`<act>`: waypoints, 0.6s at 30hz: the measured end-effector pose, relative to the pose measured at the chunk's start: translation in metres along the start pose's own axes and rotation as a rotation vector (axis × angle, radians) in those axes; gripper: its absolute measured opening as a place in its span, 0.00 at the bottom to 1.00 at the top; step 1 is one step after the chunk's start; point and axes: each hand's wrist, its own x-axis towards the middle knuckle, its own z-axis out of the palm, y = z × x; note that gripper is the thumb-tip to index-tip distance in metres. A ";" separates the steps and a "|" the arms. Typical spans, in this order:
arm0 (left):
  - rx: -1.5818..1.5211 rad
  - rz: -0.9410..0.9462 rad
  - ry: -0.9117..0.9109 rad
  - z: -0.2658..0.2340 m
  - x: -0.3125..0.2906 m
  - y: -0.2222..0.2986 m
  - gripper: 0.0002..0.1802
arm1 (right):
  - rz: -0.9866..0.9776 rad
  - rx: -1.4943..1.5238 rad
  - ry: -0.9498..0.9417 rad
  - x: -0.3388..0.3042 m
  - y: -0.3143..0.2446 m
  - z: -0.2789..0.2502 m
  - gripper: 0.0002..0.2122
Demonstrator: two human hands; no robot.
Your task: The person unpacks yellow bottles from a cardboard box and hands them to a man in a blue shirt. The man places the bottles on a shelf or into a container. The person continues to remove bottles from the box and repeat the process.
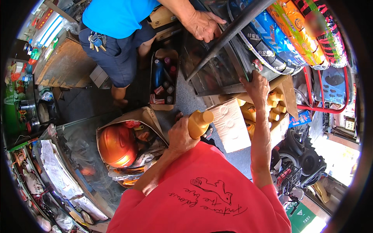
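My left hand point(182, 136) is wrapped around a yellow plastic bottle point(199, 123), held tilted in front of my red shirt. Out to the right, my right hand point(256, 86) grips the near edge of a dark-framed glass case point(213, 79). Just below that hand and forearm stands an opened carton point(230, 125) of several similar yellow bottles point(274, 106). Its flaps are folded out, and my forearm hides part of the contents.
A person in a blue shirt point(120, 17) stands opposite, one hand point(204, 25) on the case. A carton with an orange helmet point(117, 145) lies left; a box of bottles and cans point(158, 77) sits beyond. A dark pole point(229, 37) slants across. Colourful packs point(299, 33) stand far right.
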 end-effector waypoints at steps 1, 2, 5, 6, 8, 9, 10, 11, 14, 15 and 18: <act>0.002 0.007 0.001 0.000 0.000 0.001 0.39 | -0.007 -0.007 0.014 0.000 0.002 0.001 0.19; 0.004 0.015 0.003 0.000 0.000 0.001 0.40 | -0.014 -0.013 0.028 0.000 0.004 0.004 0.20; 0.009 -0.005 -0.013 0.001 -0.001 0.002 0.40 | -0.037 -0.024 0.072 -0.001 0.005 0.006 0.21; 0.018 -0.022 -0.022 0.001 0.000 0.002 0.40 | -0.041 -0.027 0.092 0.000 0.004 0.006 0.21; 0.037 -0.054 -0.042 0.003 -0.002 0.003 0.40 | -0.025 -0.049 0.056 -0.004 0.004 0.007 0.21; 0.036 -0.048 -0.043 0.003 -0.001 0.002 0.40 | -0.014 -0.060 0.055 -0.001 0.005 0.006 0.21; 0.032 -0.028 -0.040 0.003 -0.002 0.002 0.39 | -0.014 -0.045 0.059 -0.001 0.011 0.011 0.21; 0.024 0.000 -0.032 0.004 -0.001 0.001 0.39 | -0.033 -0.073 0.099 -0.002 0.014 0.015 0.22; 0.031 0.000 -0.014 0.007 0.001 0.001 0.40 | -0.050 0.018 0.130 -0.002 0.008 0.012 0.20; 0.035 -0.018 0.009 0.005 -0.001 0.002 0.41 | -0.049 0.030 0.118 0.000 0.000 0.009 0.19; 0.053 -0.067 -0.020 0.004 0.006 0.004 0.40 | -0.003 0.025 0.112 -0.007 0.003 0.006 0.20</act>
